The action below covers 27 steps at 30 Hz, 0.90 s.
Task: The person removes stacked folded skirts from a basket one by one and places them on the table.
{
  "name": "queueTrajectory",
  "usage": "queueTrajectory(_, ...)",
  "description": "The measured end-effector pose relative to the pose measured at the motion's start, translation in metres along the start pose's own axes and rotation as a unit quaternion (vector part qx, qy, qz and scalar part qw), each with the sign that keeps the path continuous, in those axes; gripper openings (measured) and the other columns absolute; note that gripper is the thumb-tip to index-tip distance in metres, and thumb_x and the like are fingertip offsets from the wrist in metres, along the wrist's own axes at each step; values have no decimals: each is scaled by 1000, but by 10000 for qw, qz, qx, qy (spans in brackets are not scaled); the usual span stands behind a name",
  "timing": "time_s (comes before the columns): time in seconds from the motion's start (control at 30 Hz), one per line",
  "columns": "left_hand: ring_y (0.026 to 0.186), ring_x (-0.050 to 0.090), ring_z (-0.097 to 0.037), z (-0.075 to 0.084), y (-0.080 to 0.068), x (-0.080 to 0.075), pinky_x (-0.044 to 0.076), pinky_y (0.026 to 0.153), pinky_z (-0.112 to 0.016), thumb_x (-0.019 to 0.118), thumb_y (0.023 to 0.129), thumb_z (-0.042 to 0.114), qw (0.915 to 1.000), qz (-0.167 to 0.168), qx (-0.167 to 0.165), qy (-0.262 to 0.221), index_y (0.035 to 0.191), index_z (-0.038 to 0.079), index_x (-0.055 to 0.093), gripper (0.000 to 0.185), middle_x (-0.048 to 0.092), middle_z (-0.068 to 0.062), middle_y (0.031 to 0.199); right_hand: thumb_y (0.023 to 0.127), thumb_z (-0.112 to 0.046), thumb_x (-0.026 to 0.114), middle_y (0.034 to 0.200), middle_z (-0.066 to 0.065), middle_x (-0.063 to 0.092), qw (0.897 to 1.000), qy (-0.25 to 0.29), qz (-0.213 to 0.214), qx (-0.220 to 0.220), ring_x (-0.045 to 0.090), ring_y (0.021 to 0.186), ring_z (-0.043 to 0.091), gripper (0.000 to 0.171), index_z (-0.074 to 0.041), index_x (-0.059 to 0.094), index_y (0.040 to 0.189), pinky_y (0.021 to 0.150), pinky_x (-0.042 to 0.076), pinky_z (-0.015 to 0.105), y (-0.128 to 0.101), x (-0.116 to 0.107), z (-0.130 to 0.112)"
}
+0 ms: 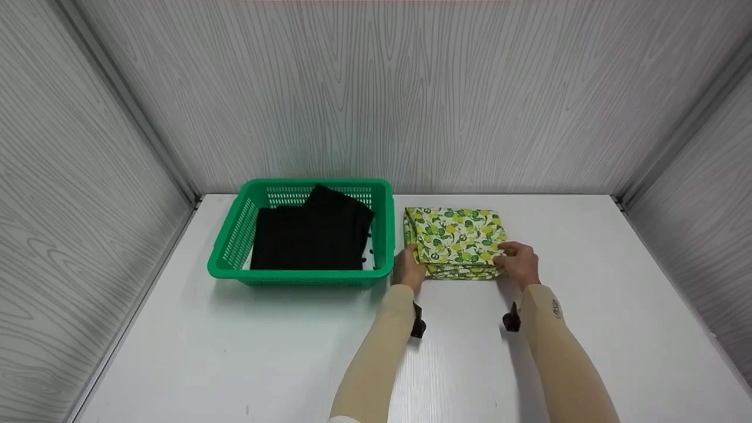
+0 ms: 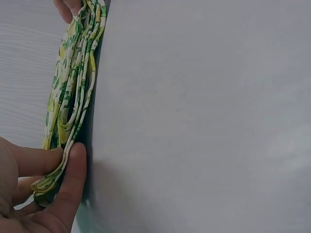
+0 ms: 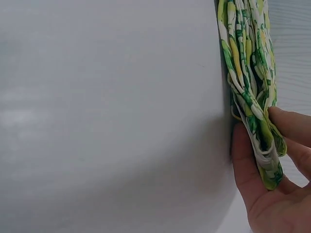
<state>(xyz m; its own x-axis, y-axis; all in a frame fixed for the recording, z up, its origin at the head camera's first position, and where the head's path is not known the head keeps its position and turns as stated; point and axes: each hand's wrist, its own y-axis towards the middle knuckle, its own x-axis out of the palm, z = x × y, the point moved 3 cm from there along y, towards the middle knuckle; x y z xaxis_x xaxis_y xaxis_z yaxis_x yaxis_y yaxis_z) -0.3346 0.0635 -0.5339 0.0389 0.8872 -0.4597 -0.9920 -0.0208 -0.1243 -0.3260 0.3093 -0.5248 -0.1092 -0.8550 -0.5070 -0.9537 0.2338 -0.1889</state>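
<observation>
A folded cloth [image 1: 461,235] with a green and yellow lemon print lies on the white table, right of the green basket. Its stacked layers show along the near edge. At its near left corner my left hand [image 1: 410,269] pinches the layers; in the left wrist view, thumb and fingers [image 2: 70,179] close round the folded edge. My right hand [image 1: 520,262] pinches the near right corner, and the right wrist view has the cloth's layers [image 3: 265,145] between thumb and fingers. Part of each hand is hidden behind the cloth.
Beside my left hand stands a green plastic basket [image 1: 299,274] with slotted walls. Folded black cloths [image 1: 308,235] lie inside it. A pale wood-grain wall [image 1: 376,94] rises behind the white table [image 1: 282,352], with more panels on both sides.
</observation>
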Motion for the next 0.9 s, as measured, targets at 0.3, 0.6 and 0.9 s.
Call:
queueTrajectory(0.3,131,51,-36,-2,-3,-4,46,104,-43,52,93,-16,10000,8,-50,19,143,-4,53,52,55,-23,140,99,-6,61,138,27,54,9998,-116,-89,121,55,119,34,44,7,53,141,92,47,40,-2,5,1)
queueTrajectory(0.6,128,49,-43,22,-12,-3,45,102,-51,68,94,3,9832,59,355,1788,147,4,51,56,48,-22,145,97,-5,60,138,31,53,9960,-710,385,-371,49,128,43,38,11,60,131,105,40,54,-9,-1,-15)
queueTrajectory(0.9,115,57,-43,52,-35,-4,52,89,-53,73,92,11,9168,597,1942,3436,119,7,74,26,61,-21,130,98,-2,60,134,36,54,9865,-1000,760,-1047,54,117,48,34,13,61,128,97,45,56,-19,1,-31)
